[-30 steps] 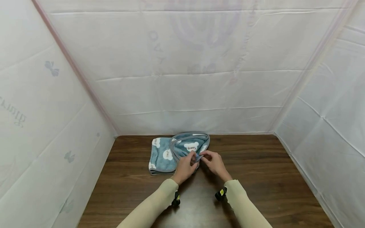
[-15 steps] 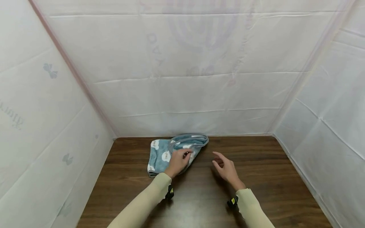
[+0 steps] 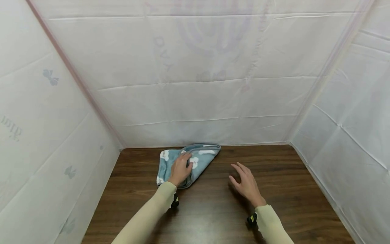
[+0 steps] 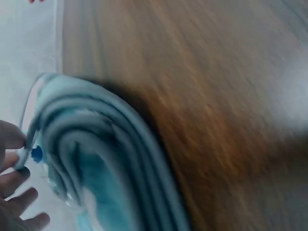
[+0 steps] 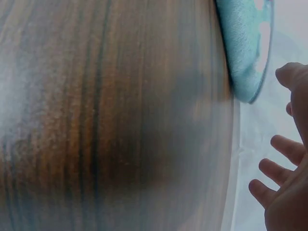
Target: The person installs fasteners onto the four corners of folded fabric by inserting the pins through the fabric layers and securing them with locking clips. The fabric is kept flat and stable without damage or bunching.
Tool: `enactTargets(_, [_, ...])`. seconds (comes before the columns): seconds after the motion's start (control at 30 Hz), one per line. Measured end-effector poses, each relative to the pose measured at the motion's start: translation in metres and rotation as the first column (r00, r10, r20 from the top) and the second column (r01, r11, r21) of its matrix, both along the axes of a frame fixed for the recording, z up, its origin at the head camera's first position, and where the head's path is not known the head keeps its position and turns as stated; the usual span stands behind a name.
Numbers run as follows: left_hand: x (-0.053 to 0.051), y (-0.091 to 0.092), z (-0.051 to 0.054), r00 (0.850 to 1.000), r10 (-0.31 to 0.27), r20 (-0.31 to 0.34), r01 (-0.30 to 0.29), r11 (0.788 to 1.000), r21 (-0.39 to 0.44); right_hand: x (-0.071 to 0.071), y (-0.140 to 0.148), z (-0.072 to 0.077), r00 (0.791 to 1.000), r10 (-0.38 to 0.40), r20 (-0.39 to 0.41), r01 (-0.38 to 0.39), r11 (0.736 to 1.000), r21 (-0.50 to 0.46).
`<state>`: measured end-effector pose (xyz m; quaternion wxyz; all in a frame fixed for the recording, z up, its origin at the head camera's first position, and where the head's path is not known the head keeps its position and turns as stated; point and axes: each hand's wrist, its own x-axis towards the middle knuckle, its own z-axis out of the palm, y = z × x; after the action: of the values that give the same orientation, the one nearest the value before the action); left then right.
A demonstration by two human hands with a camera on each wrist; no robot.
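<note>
A folded blue plush cloth [image 3: 199, 166] with white bear shapes and grey edging lies against the back wall, its right part folded over to the left. Over its middle, my left hand [image 3: 180, 168] pinches the grey edge between thumb and fingers, as the left wrist view shows. Next to those fingertips a small round blue piece [image 4: 36, 154] sticks out from the edging. My right hand [image 3: 247, 184] hovers to the right of the cloth with fingers spread and slightly bent. It holds nothing and does not touch the cloth.
The dark wooden table [image 3: 207, 213] stretches out in front of the cloth and to both sides. White sheeting walls stand at the back [image 3: 195, 112], the left [image 3: 61, 142] and the right [image 3: 344, 142]. A black device is on each wrist.
Both hands were together at the cloth's right corner. The right hand has let go and moved right. My left hand has carried the corner leftward, folding the right part over.
</note>
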<state>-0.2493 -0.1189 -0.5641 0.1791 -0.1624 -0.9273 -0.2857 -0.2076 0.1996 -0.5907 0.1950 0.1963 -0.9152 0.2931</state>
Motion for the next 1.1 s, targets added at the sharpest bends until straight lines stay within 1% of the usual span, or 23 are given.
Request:
enactTargets(0.1, [-0.001, -0.005, -0.006, 0.999, 0.019, 0.030, -0.017, 0.998, -0.056, 0.000, 0.000, -0.003, 1.000, -0.001, 0.013, 0.001, 1.000, 0.001])
enactTargets(0.17, [-0.002, -0.008, -0.009, 0.999, 0.019, 0.047, -0.016, 0.997, -0.072, 0.000, -0.001, -0.004, 1.000, 0.001, 0.016, -0.001, 1.000, -0.004])
enactTargets(0.3, [-0.001, -0.011, -0.011, 0.999, 0.020, 0.047, -0.015, 0.995, -0.103, 0.000, -0.002, -0.005, 1.000, 0.007, 0.012, -0.007, 1.000, -0.009])
enactTargets(0.4, [0.001, -0.013, -0.012, 1.000, 0.011, 0.017, -0.009, 0.995, -0.102, -0.001, -0.002, -0.006, 1.000, -0.003, 0.002, 0.003, 1.000, 0.019])
enactTargets(0.5, [0.006, -0.022, -0.011, 0.999, 0.008, -0.031, -0.011, 0.997, -0.080, -0.002, -0.002, -0.004, 0.999, -0.037, -0.013, 0.038, 0.997, 0.073])
enactTargets(0.57, [0.010, -0.033, -0.009, 0.997, 0.025, -0.077, -0.031, 0.996, -0.081, -0.002, 0.000, -0.003, 0.998, -0.066, -0.016, 0.068, 0.991, 0.116])
enactTargets(0.63, [0.017, -0.048, -0.006, 0.992, 0.053, -0.113, -0.062, 0.995, -0.083, -0.002, 0.002, -0.001, 0.996, -0.089, -0.009, 0.090, 0.985, 0.149])
enactTargets(0.77, [0.035, -0.084, 0.001, 0.980, 0.108, -0.165, -0.127, 0.986, -0.106, -0.002, 0.008, 0.000, 0.991, -0.130, 0.027, 0.123, 0.973, 0.197])
enactTargets(0.93, [0.054, -0.125, 0.004, 0.972, 0.156, -0.175, -0.183, 0.971, -0.152, 0.002, 0.016, 0.001, 0.981, -0.187, 0.055, 0.170, 0.957, 0.235])
enactTargets(1.1, [0.070, -0.159, 0.004, 0.964, 0.209, -0.165, -0.237, 0.955, -0.180, 0.005, 0.021, 0.002, 0.975, -0.215, 0.062, 0.191, 0.943, 0.271])
